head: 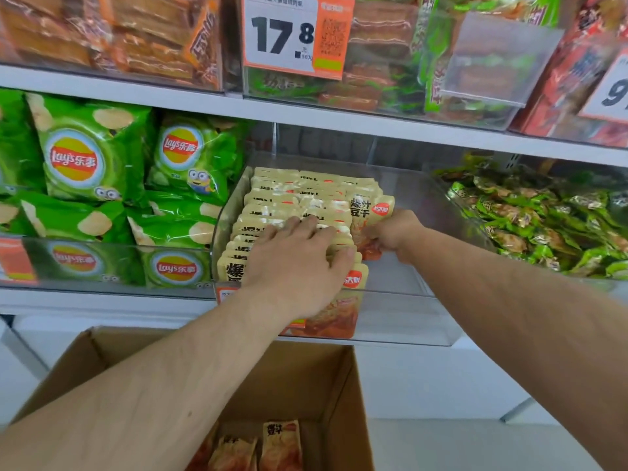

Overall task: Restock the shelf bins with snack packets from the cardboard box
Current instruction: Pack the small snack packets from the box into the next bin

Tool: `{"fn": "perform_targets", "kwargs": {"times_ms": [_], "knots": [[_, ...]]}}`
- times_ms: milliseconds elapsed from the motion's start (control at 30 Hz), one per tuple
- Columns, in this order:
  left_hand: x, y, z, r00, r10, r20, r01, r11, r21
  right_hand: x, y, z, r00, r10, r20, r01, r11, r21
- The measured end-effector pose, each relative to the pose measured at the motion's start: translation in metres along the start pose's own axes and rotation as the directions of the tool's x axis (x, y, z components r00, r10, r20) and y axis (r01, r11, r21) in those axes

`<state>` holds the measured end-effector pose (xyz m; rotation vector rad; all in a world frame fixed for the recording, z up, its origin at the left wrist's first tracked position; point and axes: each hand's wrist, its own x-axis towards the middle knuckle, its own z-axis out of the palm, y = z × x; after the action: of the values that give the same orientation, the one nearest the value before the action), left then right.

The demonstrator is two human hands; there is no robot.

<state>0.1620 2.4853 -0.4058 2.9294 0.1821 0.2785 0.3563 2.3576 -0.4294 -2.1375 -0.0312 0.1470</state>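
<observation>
A clear plastic shelf bin (404, 198) holds a tight row of cream and orange snack packets (299, 195) standing on edge along its left side. My left hand (299, 266) lies flat on the front packets of that row, fingers spread and pressing them. My right hand (394, 232) grips one packet (372, 212) at the right of the row, holding it upright inside the bin. Below the shelf stands an open cardboard box (306, 375) with a few of the same packets (272, 447) at its bottom.
Green Lay's chip bags (98, 164) fill the bin to the left. Green wrapped snacks (543, 219) fill the bin to the right. The shelf above carries more bins and a 17.8 price tag (292, 32). The right half of the clear bin is bare.
</observation>
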Motion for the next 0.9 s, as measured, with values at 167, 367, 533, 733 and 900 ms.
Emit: {"fn": "perform_targets", "kwargs": {"times_ms": [167, 367, 533, 733, 900], "knots": [[-0.001, 0.000, 0.000, 1.000, 0.001, 0.005, -0.001, 1.000, -0.018, 0.007, 0.003, 0.006, 0.999, -0.034, 0.003, 0.034, 0.999, -0.030], [-0.001, 0.000, 0.001, 1.000, -0.004, 0.009, 0.004, 1.000, -0.017, 0.011, 0.009, 0.008, 0.999, -0.039, 0.003, 0.039, 0.997, -0.070], [-0.001, 0.000, 0.001, 1.000, -0.005, 0.008, 0.005, 1.000, -0.015, 0.007, 0.008, 0.004, 0.995, -0.034, 0.089, 0.035, 0.999, -0.009], [-0.002, 0.000, 0.001, 1.000, -0.003, 0.009, 0.003, 1.000, -0.010, -0.003, 0.006, 0.004, 0.996, -0.017, 0.090, 0.017, 1.000, 0.009], [-0.002, 0.000, 0.001, 1.000, -0.005, 0.026, 0.006, 1.000, -0.023, -0.011, 0.003, 0.002, 0.999, -0.013, 0.048, 0.008, 0.993, 0.122]]}}
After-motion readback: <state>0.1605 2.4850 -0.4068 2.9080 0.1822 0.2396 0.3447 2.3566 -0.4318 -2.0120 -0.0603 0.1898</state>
